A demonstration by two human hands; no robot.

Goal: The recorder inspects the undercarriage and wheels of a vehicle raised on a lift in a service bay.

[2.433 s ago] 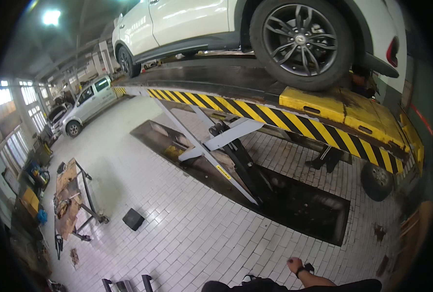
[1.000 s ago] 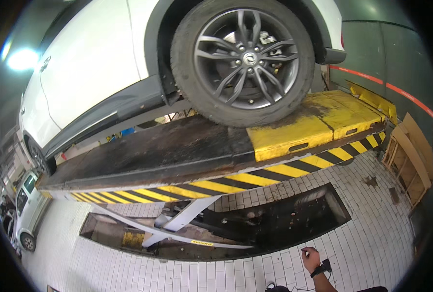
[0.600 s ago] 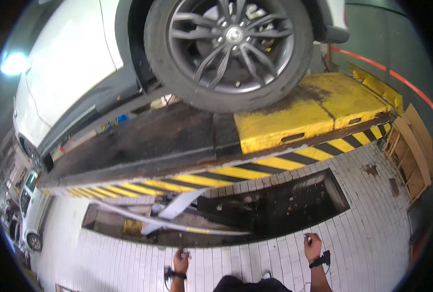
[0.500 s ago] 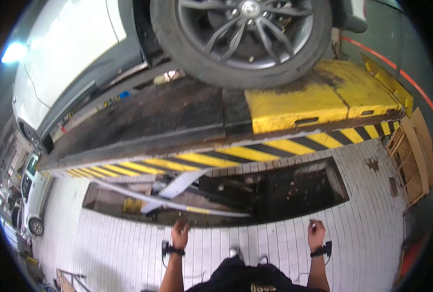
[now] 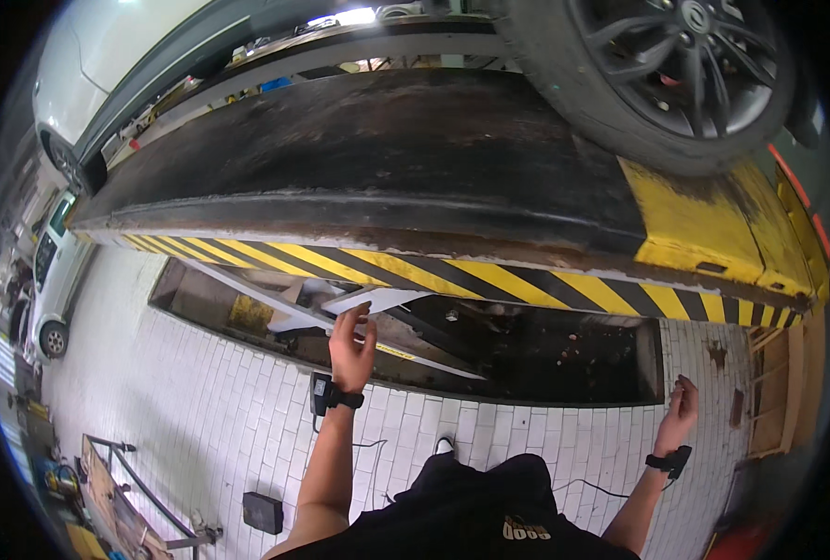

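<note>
My left hand (image 5: 351, 350) is raised, fingers loosely apart and empty, just below the striped edge (image 5: 489, 280) of a vehicle lift; contact is not evident. My right hand (image 5: 678, 411) hangs farther right over the floor, fingers loosely curved, nothing visible in them. Each wrist carries a black device with a cable. The lift's dark platform (image 5: 368, 159) has a worn yellow end (image 5: 685, 219). On it stands a white car (image 5: 93, 65), its rear wheel (image 5: 695, 75) at upper right. Beneath, a pale scissor arm (image 5: 368, 299) crosses a dark floor recess (image 5: 573, 364).
Another white vehicle (image 5: 46, 280) stands at the left. A wheeled workbench (image 5: 107, 476) is at lower left, with a black block (image 5: 262, 511) on the tiled floor near it. Wooden boards (image 5: 783, 392) lean at the right.
I have turned to face the lift, and the view has tilted down, moving the wheel to upper right. Both forearms have come into view; my left hand has risen toward the striped edge.
</note>
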